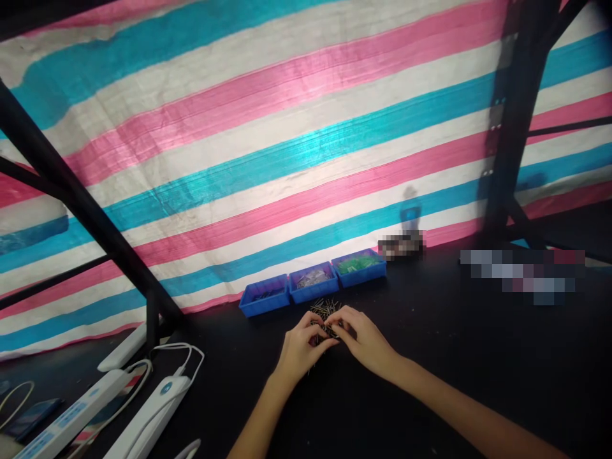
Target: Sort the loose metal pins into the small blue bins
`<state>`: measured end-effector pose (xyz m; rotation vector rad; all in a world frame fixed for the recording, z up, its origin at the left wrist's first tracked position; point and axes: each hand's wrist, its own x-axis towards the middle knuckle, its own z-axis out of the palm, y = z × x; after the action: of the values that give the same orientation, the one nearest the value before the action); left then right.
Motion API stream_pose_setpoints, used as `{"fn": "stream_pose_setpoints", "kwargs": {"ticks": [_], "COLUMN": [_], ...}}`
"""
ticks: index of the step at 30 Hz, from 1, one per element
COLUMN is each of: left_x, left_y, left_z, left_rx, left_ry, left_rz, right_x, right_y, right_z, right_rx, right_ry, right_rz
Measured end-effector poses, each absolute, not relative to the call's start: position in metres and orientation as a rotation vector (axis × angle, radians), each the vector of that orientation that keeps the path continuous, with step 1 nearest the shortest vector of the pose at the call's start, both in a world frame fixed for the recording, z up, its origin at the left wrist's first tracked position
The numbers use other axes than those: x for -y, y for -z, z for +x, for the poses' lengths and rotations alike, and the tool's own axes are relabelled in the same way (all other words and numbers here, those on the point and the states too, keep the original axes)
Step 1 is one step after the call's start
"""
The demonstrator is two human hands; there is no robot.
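Observation:
A heap of thin dark and brassy pieces that look like screws (327, 308) lies loose on the black table, in front of the blue trays. At its left side my left hand (302, 349) curls its fingers and thumb inward over the near pieces. My right hand (367, 339) comes in from the other side, its thumb and fingers pinched together among the same screws. The fingertips of both hands almost meet over the heap. Just which pieces they grip is too small to make out.
Behind the heap stand three blue trays in a row: one with dark pieces (264, 312), one with clear bits (313, 297), one with green bits (362, 276). White power strips (148, 417) with cables lie at left. Black frame posts (90, 210) stand before a striped sheet (296, 153).

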<state>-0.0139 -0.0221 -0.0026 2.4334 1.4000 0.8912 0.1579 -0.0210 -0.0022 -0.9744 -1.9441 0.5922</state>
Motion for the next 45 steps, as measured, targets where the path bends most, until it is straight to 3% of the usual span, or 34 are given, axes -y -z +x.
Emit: {"fn": "stream_pose_setpoints", "kwargs": {"ticks": [12, 28, 36, 45], "left_x": [0.018, 0.016, 0.018, 0.01], "left_y": [0.007, 0.007, 0.011, 0.009], "left_z": [-0.006, -0.003, 0.002, -0.015], "left_rx": [-1.202, -1.156, -1.128, -1.163], "left_ry": [-1.162, -1.342, -1.287, -1.427], "left_rz": [2.159, 1.754, 1.716, 1.509], "right_x": [0.018, 0.012, 0.015, 0.004], "right_y": [0.007, 0.007, 0.014, 0.019], "right_z": [0.154, 0.158, 0.156, 0.16], "right_rx": [1.77, 1.741, 1.907, 1.711], "right_ry": [-0.844, -0.739, -0.832, -0.895], "right_rz": [-0.885, -1.014, -1.015, -1.049]}}
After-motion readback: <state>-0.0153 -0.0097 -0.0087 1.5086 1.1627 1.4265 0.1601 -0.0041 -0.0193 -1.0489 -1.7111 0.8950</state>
